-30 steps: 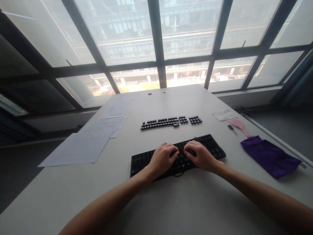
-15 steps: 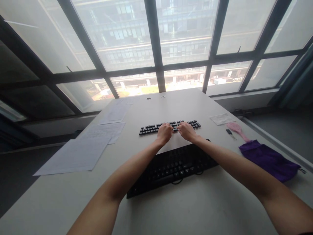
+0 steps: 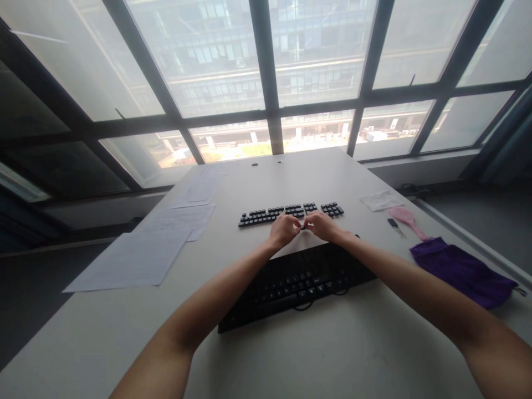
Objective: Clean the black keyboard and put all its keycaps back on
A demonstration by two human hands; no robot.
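Both my hands meet in front of rows of loose black keycaps (image 3: 257, 217) laid out on the white table. My left hand (image 3: 284, 230) and my right hand (image 3: 321, 225) are closed in a pinch, fingertips almost together. Between them shows a small dark keycap (image 3: 303, 226), partly covered by the fingers. Under my forearms lies a black keyboard (image 3: 291, 277), tilted on the table. Its nearer rows still carry keys, while its farther part looks bare and dark. My left forearm hides part of its left side.
Sheets of paper (image 3: 133, 260) lie along the left side. On the right are a white packet (image 3: 380, 201), a pink brush (image 3: 405, 217), a small black-ended wire tool (image 3: 394, 226) and a purple cloth pouch (image 3: 465, 271). Windows (image 3: 316, 55) rise beyond the table (image 3: 307, 174).
Both hands have drawn back a little from the keycap rows toward me, uncovering more of them. A small dark keycap now shows between the fingertips. The view has shifted slightly.
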